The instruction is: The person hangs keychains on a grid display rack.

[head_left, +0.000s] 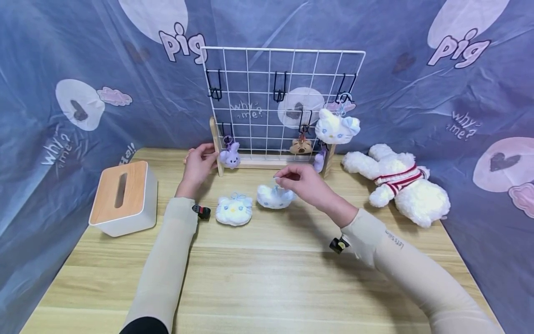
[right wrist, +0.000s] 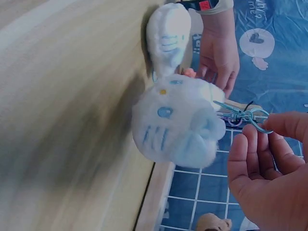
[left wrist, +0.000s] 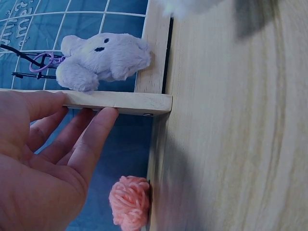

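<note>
My right hand (head_left: 308, 184) pinches the pale blue ring (right wrist: 259, 120) of a white cat plush keychain (head_left: 275, 198) between thumb and forefinger. The plush hangs tilted just above the table, its face showing in the right wrist view. Another white cat plush keychain (head_left: 233, 211) lies face up to its left. My left hand (head_left: 198, 168) holds the left wooden post (left wrist: 120, 101) of a white wire grid rack (head_left: 267, 110), thumb on one side and fingers on the other. Close to that hand, a purple bunny plush (left wrist: 103, 60) hangs from a black hook.
More plushes hang on the rack: a white cat (head_left: 333, 129), a brown bear (head_left: 301, 146) and a purple one (head_left: 319, 162). Upper black hooks (head_left: 279, 88) bear nothing. A tissue box (head_left: 121, 195) stands left, a big white plush (head_left: 404, 185) lies right. Pink yarn (left wrist: 130, 202) sits beyond the post.
</note>
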The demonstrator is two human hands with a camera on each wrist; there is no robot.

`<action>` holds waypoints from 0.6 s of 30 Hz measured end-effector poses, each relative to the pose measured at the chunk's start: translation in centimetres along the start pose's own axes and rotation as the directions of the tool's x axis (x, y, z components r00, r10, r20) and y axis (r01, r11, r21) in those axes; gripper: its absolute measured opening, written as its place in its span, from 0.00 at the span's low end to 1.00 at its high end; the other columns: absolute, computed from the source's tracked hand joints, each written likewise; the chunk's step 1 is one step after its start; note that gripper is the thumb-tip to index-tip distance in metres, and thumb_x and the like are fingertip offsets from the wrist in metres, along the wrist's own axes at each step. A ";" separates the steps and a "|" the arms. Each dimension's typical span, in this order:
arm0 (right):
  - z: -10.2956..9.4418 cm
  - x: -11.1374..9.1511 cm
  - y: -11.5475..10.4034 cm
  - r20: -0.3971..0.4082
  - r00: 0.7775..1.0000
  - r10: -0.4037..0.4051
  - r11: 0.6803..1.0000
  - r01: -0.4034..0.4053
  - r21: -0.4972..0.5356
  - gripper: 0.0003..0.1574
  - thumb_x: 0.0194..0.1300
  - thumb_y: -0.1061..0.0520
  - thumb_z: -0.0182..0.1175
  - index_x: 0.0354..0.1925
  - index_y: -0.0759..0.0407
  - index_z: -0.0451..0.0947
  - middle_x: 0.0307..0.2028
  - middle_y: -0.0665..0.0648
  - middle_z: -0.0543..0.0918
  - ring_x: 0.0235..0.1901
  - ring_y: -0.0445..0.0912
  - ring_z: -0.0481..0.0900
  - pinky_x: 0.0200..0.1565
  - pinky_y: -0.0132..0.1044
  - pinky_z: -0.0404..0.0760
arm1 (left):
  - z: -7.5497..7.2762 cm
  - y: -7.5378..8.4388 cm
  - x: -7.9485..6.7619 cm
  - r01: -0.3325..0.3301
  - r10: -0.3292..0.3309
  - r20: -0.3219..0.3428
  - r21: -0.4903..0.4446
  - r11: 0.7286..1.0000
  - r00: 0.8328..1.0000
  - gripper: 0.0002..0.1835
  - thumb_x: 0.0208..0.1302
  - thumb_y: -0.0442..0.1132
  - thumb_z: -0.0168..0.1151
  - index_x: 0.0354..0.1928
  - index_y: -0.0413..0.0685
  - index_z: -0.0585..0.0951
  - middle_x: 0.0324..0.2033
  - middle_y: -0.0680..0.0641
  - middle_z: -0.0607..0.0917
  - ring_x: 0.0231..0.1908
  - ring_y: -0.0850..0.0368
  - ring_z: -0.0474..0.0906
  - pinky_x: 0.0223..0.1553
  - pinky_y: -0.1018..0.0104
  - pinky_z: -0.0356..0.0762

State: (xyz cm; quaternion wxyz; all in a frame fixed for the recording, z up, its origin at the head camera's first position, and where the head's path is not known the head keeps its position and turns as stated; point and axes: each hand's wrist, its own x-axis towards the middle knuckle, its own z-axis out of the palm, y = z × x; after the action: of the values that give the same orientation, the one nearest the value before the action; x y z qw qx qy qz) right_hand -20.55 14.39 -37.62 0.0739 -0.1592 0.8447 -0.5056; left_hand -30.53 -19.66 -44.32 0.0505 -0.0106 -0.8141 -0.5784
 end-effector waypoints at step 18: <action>-2.4 2.3 -4.0 -0.064 0.997 -0.050 0.998 0.048 -0.042 0.10 0.79 0.58 0.70 0.53 0.61 0.91 0.48 0.60 0.92 0.43 0.43 0.85 0.42 0.27 0.87 | 0.0 -0.1 0.1 -0.009 0.009 0.004 -0.012 1.000 1.000 0.24 0.86 0.35 0.61 0.77 0.35 0.76 0.70 0.29 0.83 0.65 0.34 0.85 0.65 0.47 0.93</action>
State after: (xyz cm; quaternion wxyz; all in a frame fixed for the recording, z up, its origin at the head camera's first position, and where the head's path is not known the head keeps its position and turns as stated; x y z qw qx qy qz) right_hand -22.62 13.83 -32.86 0.0307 -0.1648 0.8525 -0.4951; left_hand -30.62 -19.69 -44.43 0.0513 -0.0157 -0.8106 -0.5832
